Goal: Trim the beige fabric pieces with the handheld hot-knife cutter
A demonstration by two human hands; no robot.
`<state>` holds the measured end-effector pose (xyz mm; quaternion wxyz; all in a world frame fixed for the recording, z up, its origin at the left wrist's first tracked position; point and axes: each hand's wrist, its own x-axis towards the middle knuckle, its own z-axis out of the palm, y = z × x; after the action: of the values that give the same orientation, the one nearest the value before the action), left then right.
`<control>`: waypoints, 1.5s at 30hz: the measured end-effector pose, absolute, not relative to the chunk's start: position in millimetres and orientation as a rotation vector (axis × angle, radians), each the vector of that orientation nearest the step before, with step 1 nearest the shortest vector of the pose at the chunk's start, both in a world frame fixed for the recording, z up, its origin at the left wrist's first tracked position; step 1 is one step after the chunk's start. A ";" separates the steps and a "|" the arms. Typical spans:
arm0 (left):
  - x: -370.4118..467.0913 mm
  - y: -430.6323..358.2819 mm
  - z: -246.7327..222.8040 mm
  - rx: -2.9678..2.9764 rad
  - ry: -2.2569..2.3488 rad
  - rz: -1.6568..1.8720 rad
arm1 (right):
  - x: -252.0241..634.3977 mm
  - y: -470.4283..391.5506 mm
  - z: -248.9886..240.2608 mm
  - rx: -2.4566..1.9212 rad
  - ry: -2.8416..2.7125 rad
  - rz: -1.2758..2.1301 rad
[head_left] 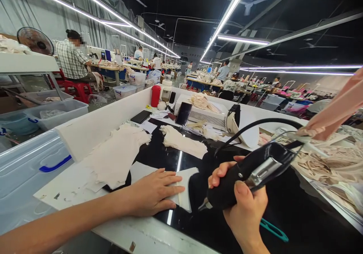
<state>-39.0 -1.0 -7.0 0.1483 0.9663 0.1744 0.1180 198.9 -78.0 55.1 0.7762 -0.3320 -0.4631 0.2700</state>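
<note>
My left hand [159,191] lies flat, fingers spread, on a pale cut piece [185,182] on the black glossy tabletop [286,197]. My right hand [244,197] is wrapped round a black handheld tool [241,174] with a silver metal part; its pointed metal tip is just right of the pale piece, and a black cable runs off its rear. Behind my left hand is a heap of cream fabric pieces [119,151]. Another cream stack [184,141] sits farther back at the centre.
A teal tool [274,229] lies near my right wrist. Phones [183,114], a red cup [155,95] and a white vented box [205,116] stand at the back. Beige fabric [329,163] is piled at the right. A person [71,59] sits at the far left.
</note>
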 end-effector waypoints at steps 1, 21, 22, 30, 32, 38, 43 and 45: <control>-38.7 -1.0 -6.7 2.793 0.501 0.316 | 196.9 -78.1 55.2 -0.720 -1.003 0.585; -38.8 -0.7 -11.7 2.802 0.473 0.362 | 188.7 -80.7 49.6 -0.728 -0.979 0.594; -39.0 -0.8 -11.7 2.801 0.473 0.365 | 188.7 -80.7 49.9 -0.722 -0.984 0.591; -38.8 0.0 -12.4 2.789 0.490 0.334 | 188.2 -81.3 51.3 -0.692 -0.987 0.606; -39.2 0.7 -11.3 2.784 0.472 0.353 | 188.5 -81.9 51.5 -0.712 -0.986 0.597; -39.2 1.8 -7.7 2.783 0.433 0.378 | 189.6 -85.1 55.1 -0.720 -0.974 0.586; -32.7 -4.1 -5.9 2.811 0.396 0.551 | 189.3 -87.2 57.6 -0.719 -0.965 0.591; -27.6 -9.3 -3.1 2.843 0.393 0.571 | 188.5 -87.5 57.7 -0.716 -0.959 0.592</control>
<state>-27.6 -9.3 -3.1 0.1074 0.9659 0.1336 0.1941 188.5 -87.5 57.7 0.7854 -0.3319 -0.4446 0.2743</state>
